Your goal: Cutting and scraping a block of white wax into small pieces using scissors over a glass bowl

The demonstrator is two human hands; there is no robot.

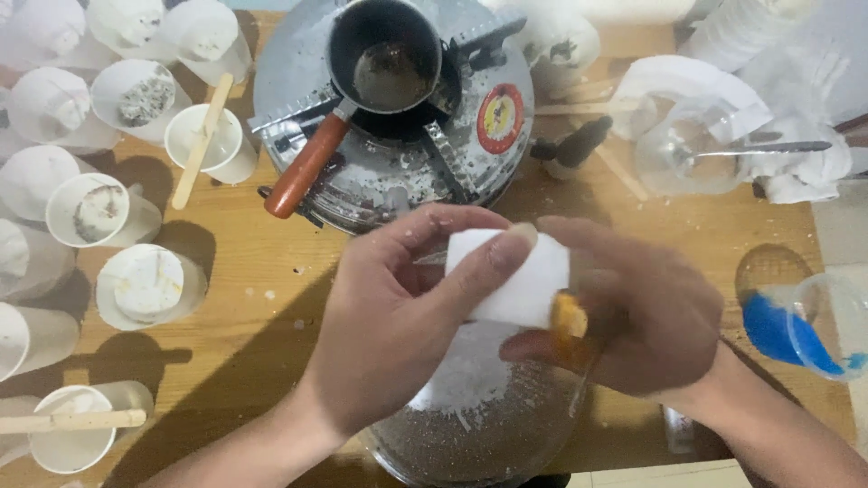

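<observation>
Two hands share one white block (517, 282), held above a glass bowl (479, 434) at the near table edge. Half the block is covered: the left hand (398, 316) wraps its near end, thumb pressed along the top face, and the right hand (633, 312) hides the far end. Its long axis seems to run left to right, tilted slightly down toward the right hand, though the full length can't be read. The right hand's fingers are closed on something orange (570, 318) pushed against the block's lower right corner; blur makes it hard to tell what that is. White shavings and dark grit lie in the bowl below. Behind the hands sits a round metal stove (298, 63) carrying a small dark pot (387, 56) with a reddish handle. Plastic cups (145, 285) crowd the left side, some cut off by the frame, two with wooden sticks (201, 145). At the right edge, a clear cup with blue inside (796, 330) is partly cropped.
</observation>
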